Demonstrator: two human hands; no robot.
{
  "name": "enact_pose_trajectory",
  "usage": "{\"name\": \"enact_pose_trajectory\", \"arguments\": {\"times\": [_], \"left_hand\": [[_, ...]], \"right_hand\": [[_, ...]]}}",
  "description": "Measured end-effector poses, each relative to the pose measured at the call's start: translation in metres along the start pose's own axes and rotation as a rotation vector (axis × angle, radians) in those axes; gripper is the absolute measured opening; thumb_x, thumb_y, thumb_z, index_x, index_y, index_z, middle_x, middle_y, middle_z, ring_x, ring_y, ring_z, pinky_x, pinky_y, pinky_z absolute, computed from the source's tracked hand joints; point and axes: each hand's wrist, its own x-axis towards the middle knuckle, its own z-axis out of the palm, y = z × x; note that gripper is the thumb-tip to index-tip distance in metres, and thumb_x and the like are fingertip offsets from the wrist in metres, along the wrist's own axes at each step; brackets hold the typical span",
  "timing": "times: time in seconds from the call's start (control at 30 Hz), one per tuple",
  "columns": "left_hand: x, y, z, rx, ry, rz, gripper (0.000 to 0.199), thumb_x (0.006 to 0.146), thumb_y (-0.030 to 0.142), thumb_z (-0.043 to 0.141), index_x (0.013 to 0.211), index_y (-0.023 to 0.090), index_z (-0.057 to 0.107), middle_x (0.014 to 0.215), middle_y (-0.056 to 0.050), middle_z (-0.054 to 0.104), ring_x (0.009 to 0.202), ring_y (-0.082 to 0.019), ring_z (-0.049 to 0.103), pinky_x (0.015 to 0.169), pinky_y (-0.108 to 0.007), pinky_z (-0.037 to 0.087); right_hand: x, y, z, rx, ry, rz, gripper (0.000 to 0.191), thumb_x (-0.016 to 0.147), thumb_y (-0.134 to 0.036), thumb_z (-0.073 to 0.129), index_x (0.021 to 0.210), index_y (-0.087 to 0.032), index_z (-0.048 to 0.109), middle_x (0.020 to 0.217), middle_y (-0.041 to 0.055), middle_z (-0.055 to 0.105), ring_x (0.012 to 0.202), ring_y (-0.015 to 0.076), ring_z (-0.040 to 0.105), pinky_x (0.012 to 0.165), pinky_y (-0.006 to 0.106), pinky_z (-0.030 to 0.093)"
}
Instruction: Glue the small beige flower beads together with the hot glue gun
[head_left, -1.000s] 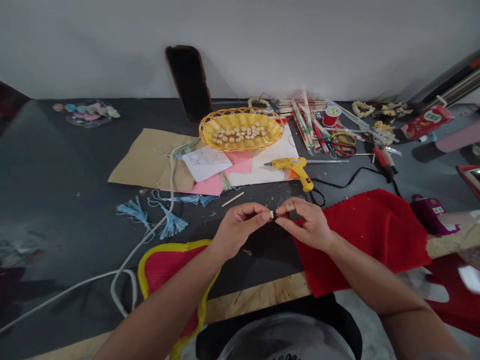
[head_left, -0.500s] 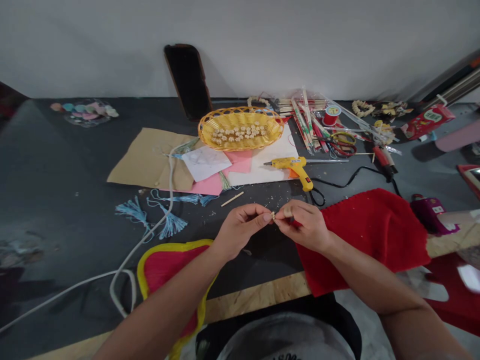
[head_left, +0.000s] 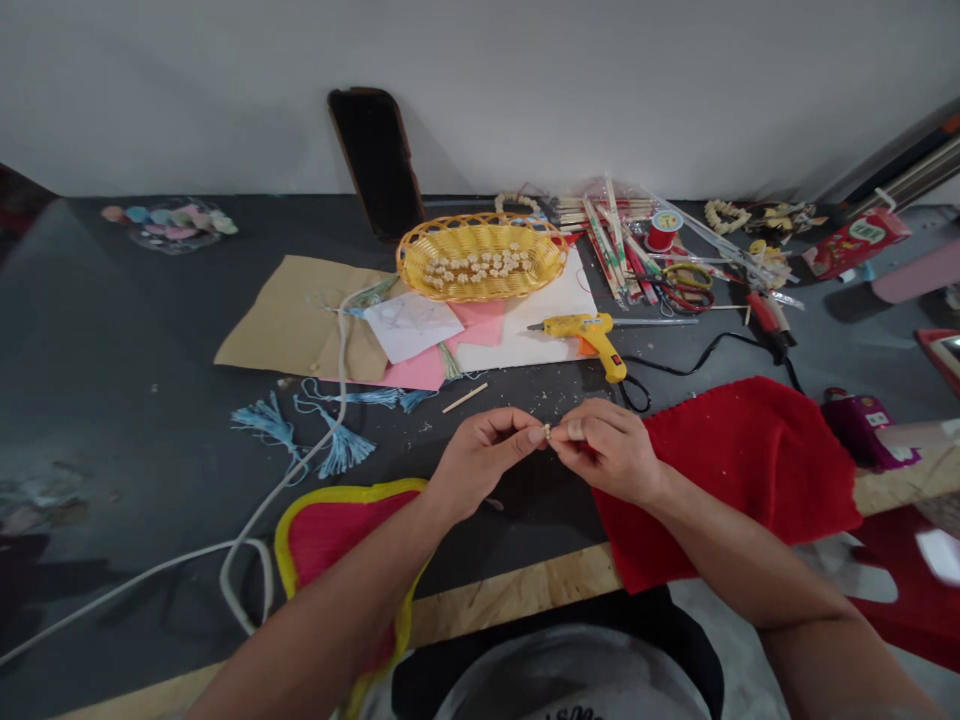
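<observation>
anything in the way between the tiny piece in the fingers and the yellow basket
Nothing visible blocks the way from the tiny piece to the yellow basket; a flat white sheet lies between, the glue gun to the right.

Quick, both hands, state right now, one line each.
Left hand: closed, thumb and fingers pinching a tiny pale piece.
Right hand: closed, fingertips pinched at the same piece; whether it grips it cannot be told.
</observation>
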Motion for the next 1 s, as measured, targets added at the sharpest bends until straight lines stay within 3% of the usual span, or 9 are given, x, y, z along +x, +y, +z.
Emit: {"name": "enact_pose_trajectory", "arguments": {"times": [0.17,0.3,0.73,1.0], "left_hand": [[0.0005,0.0,-0.0006,-0.003,0.01,0.01,0.028,0.072,0.041,0.078,0.073,0.015,0.07,0.068,0.001,0.064,0.065,-0.01,0.051,0.064,-0.022,0.039],[-0.0001,0.0025,0.0006,0.012,0.017,0.022,0.031,0.071,0.044,0.078,0.068,0.015,0.068,0.066,0.001,0.063,0.063,-0.01,0.05,0.064,-0.021,0.039],[-0.0004,0.0049,0.0006,0.121,0.006,0.048,0.036,0.071,0.051,0.075,0.074,0.015,0.073,0.069,-0.003,0.067,0.067,-0.014,0.055,0.068,-0.025,0.043],[-0.0009,0.0053,0.0007,0.035,-0.028,0.029,0.027,0.072,0.042,0.078,0.074,0.016,0.072,0.069,0.0,0.066,0.066,-0.011,0.053,0.068,-0.022,0.041]], "right_hand": [[0.0006,-0.0023,-0.0058,0.119,-0.016,0.127,0.01,0.084,-0.018,0.067,0.092,-0.02,0.061,0.079,0.0033,0.069,0.064,0.0121,0.063,0.058,0.023,0.054],[0.0003,-0.0023,-0.006,0.169,-0.071,0.194,0.024,0.084,-0.026,0.068,0.106,-0.019,0.06,0.092,0.0076,0.069,0.065,0.0119,0.062,0.057,0.024,0.056],[0.0026,0.0002,-0.0033,0.158,-0.071,0.136,0.008,0.086,-0.018,0.064,0.094,-0.019,0.063,0.083,0.0054,0.069,0.073,0.0131,0.066,0.059,0.023,0.057],[0.0011,0.0003,-0.0029,0.182,-0.063,0.155,0.01,0.086,-0.019,0.065,0.095,-0.019,0.063,0.085,0.0061,0.069,0.072,0.0128,0.065,0.059,0.023,0.056]]}}
